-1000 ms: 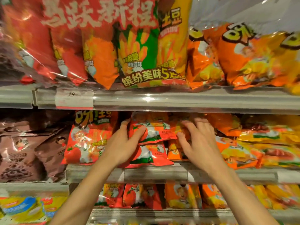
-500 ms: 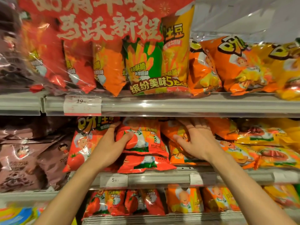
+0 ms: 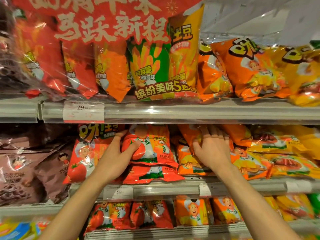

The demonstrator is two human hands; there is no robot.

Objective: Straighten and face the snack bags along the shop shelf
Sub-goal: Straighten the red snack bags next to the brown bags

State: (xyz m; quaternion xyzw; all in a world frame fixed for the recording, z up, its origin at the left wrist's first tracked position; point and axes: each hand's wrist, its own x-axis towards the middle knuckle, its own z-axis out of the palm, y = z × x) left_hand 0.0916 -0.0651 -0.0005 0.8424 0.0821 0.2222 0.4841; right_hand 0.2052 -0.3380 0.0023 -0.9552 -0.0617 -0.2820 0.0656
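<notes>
On the middle shelf (image 3: pixel 173 188) a red tomato snack bag (image 3: pixel 154 146) stands nearly upright on top of another red bag (image 3: pixel 152 175) that lies flat. My left hand (image 3: pixel 117 156) grips the standing bag's left edge, thumb across its front. To its right, my right hand (image 3: pixel 212 148) presses its fingers over an orange snack bag (image 3: pixel 187 161), with fingertips tucked under the upper shelf's rail. A taller red tomato bag (image 3: pixel 83 153) stands just left of my left hand.
Brown chocolate bags (image 3: pixel 26 170) fill the shelf's left end and yellow bags (image 3: pixel 280 158) lie flat at the right. The upper shelf (image 3: pixel 190 112) carries a wrapped multi-pack (image 3: pixel 121 58) and orange bags (image 3: pixel 251 70). Small red and orange bags (image 3: pixel 155 215) stand on the lower shelf.
The red bag in my left hand has been tipped from lying tilted to nearly upright with its front facing out. My right hand has shifted onto the orange bag. The camera has tilted upward.
</notes>
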